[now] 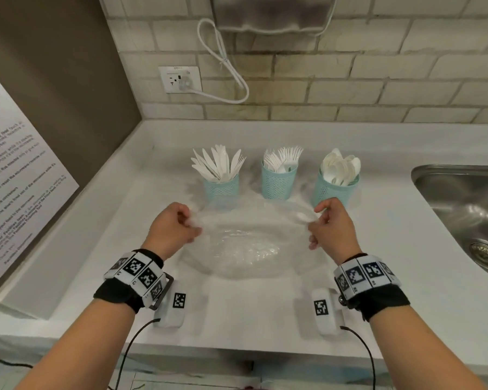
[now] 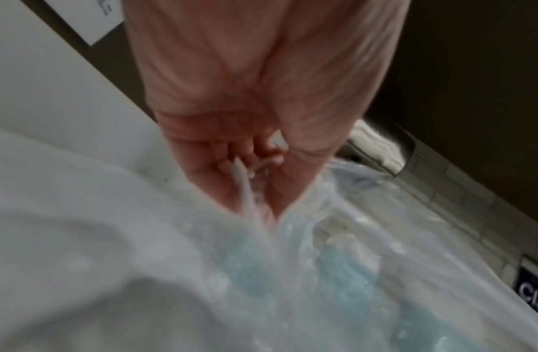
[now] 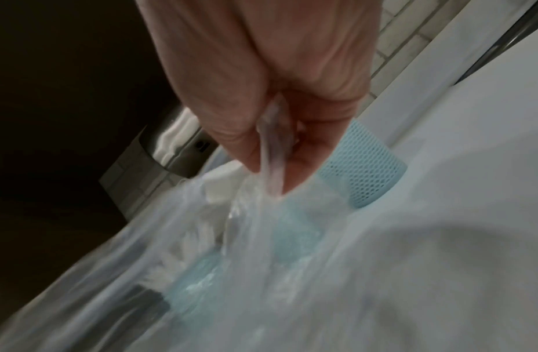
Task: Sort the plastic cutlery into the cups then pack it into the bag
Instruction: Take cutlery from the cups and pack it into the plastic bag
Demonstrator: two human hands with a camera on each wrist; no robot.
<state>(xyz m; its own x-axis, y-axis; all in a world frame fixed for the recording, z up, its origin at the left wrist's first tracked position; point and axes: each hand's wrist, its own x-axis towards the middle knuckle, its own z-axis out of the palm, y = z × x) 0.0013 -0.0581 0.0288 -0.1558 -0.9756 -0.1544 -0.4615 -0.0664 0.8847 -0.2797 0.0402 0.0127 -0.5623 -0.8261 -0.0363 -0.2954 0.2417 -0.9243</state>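
Left grip [image 1: 173,225] pinches clear bag [image 1: 245,249] edge (fingers curled) | right grip [image 1: 330,226] pinches opposite edge

One head view from above, two wrist views very close along the hands.

The head camera looks forward and down at the white counter [image 1: 378,249], toward the tiled wall behind it. Each wrist camera looks along its palm, close above the counter; all three share the clear plastic bag [image 1: 245,249].
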